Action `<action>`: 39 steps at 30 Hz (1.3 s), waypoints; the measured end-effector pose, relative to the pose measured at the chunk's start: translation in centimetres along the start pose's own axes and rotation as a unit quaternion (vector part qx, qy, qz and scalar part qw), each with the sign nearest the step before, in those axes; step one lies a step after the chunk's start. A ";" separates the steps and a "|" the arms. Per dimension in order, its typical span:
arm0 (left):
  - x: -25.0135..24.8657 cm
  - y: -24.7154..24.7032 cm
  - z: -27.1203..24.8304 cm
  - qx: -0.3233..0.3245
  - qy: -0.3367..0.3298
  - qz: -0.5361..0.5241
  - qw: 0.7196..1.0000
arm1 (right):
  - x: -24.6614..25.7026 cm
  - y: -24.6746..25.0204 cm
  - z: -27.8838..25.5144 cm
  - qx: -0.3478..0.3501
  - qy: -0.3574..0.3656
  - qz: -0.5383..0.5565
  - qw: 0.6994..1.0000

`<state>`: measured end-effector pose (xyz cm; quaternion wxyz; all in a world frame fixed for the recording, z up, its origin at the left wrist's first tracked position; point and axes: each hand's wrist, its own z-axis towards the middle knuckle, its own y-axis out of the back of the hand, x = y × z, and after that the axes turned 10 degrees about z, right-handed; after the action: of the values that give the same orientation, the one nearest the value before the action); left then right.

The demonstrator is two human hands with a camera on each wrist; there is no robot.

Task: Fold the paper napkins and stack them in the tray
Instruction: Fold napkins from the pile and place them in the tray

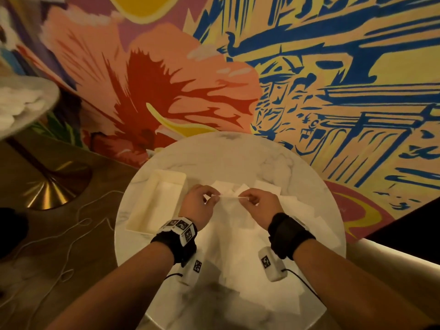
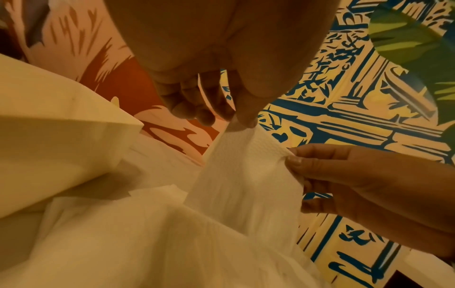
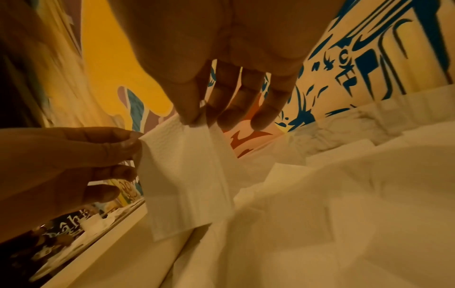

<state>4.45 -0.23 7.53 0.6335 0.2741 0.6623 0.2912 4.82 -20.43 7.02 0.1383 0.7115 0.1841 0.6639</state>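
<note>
Left hand (image 1: 198,204): pinched one top corner of the white embossed paper napkin (image 3: 182,175).
Right hand (image 1: 259,206): pinched the other corner, holding it taut to fold.
Cream rectangular tray (image 1: 142,210): waited just left.

The head view looks steeply down on the desk (image 1: 238,158); both wrist views sit close under the palms, sharing the pinched napkin (image 2: 246,175).

Dim, warm amber lighting throughout; soft forearm shadows on the tabletop (image 1: 238,158) toward 6 o'clock; wide-angle bending at the edges; wrist views noisy, palms underexposed.
</note>
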 end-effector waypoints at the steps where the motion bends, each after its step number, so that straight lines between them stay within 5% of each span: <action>1: 0.4 0.2 0.1 -0.001 -0.001 0.009 1.000 | 0.2 -0.3 0.2 0.000 0.008 -0.013 1.000; 5: 1.4 1.3 0.2 0.021 -0.010 0.030 0.999 | 1.0 -1.5 0.7 0.003 0.040 -0.074 0.996; 17: 1.5 3.9 0.5 0.066 -0.054 0.079 0.993 | 3.2 -3.2 1.1 0.030 0.028 -0.015 0.999; 23: 2.7 4.9 1.3 0.034 -0.020 0.009 0.999 | 2.8 -2.8 1.5 0.000 -0.013 0.052 0.999; 28: 3.3 4.1 1.0 0.081 -0.013 -0.038 0.996 | 3.7 -3.2 1.5 -0.020 -0.037 0.149 0.988; 36: 2.7 4.0 0.7 0.050 -0.011 -0.116 0.992 | 4.2 -5.2 0.0 0.085 -0.098 0.229 0.965; 39: 3.0 4.4 1.1 0.028 -0.006 -0.110 0.994 | 4.3 -5.0 -0.1 0.070 -0.108 0.209 0.970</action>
<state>5.34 4.95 8.68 0.6579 0.2192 0.6923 0.1998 4.51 -14.09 8.68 -0.0345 0.8093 0.0614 0.5831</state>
